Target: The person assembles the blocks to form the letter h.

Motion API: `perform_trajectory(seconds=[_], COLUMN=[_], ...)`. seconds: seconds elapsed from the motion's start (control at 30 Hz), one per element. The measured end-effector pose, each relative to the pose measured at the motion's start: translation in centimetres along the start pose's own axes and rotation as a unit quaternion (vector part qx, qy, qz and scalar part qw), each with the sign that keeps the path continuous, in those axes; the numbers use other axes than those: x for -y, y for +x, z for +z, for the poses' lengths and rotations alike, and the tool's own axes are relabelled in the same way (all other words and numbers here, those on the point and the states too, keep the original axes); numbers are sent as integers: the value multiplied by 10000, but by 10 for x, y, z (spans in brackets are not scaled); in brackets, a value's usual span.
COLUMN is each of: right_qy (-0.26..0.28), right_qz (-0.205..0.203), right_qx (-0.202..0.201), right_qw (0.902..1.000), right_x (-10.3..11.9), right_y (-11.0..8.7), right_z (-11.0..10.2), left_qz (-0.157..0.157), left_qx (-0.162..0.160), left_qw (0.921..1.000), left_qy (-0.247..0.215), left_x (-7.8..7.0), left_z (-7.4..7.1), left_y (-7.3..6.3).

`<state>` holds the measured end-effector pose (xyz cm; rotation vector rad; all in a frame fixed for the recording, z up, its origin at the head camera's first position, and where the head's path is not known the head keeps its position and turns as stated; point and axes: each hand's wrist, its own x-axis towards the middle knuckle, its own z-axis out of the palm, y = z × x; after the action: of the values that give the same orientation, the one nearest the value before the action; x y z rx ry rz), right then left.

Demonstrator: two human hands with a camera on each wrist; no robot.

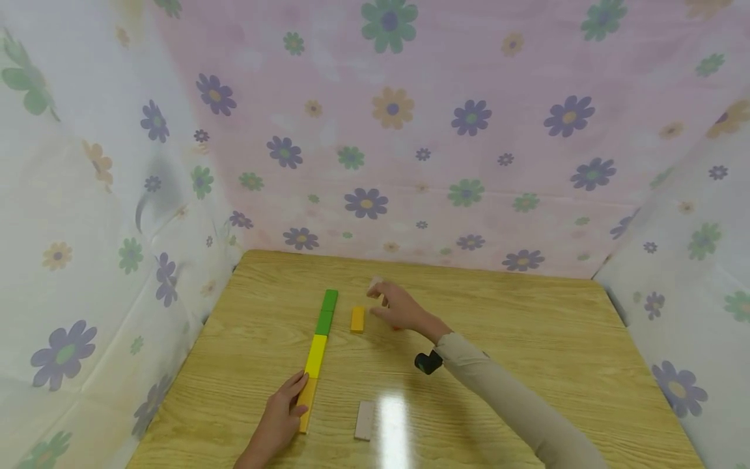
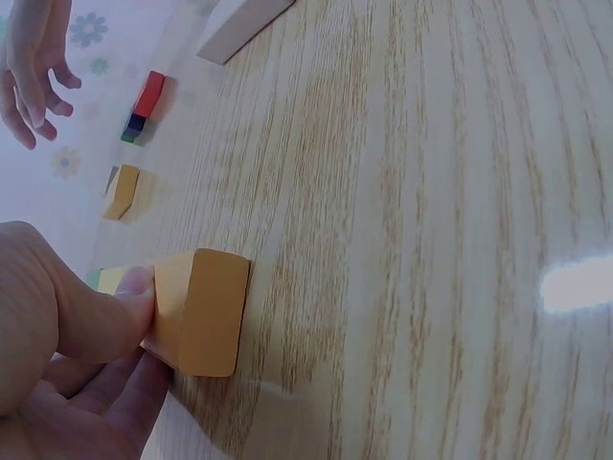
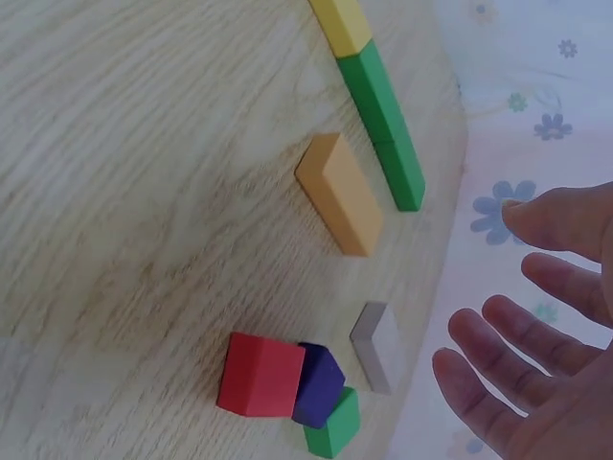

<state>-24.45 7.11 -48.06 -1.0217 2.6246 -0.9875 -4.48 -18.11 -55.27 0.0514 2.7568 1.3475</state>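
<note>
A straight row of blocks runs away from me: an orange block [image 1: 307, 405] nearest, then a yellow block [image 1: 316, 355] and two green blocks [image 1: 324, 322]. My left hand [image 1: 278, 412] pinches the orange block between thumb and fingers. Above the table, with fingers apart and slightly bent, my right hand [image 3: 546, 335] holds nothing. Near it lie a loose orange block [image 3: 340, 196], a pale wooden block [image 3: 381, 347], a red block [image 3: 263, 376], a dark purple block [image 3: 318, 385] and a small green block [image 3: 335, 424]. In the head view the hand hides most of these.
Another pale wooden block [image 1: 364, 420] lies right of the row, close to a bright reflection on the wooden table [image 1: 527, 365]. A dark device [image 1: 428, 362] sits at the right wrist. Flower-patterned cloth [image 1: 422, 176] stands behind the table and on both sides.
</note>
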Motion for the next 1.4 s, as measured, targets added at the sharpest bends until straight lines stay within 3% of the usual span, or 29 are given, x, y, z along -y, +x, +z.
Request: perform_trajectory(seconds=[0.37, 0.57, 0.8, 1.0, 1.23, 1.4], right_qy=[220, -225, -384, -486, -1273, -1348], right_qz=[472, 546, 840, 1134, 1440, 1453], right_qx=[-35, -255, -528, -516, -392, -352], right_qw=[9986, 9979, 9943, 9910, 9806, 9795], right_x=[-24, -39, -52, -50, -47, -48], right_y=[19, 38, 50, 55, 56, 56], right_z=[4, 17, 27, 29, 30, 31], left_qz=[1, -144, 9, -43, -51, -116], left_qx=[-11, -9, 18, 64, 50, 104], left_qw=[10000, 9999, 10000, 9999, 10000, 9999], left_qy=[22, 58, -38, -96, -49, -18], left_x=[1, 1, 3, 5, 5, 5], left_z=[1, -1, -1, -2, -2, -2], left_y=[1, 0, 1, 3, 3, 3])
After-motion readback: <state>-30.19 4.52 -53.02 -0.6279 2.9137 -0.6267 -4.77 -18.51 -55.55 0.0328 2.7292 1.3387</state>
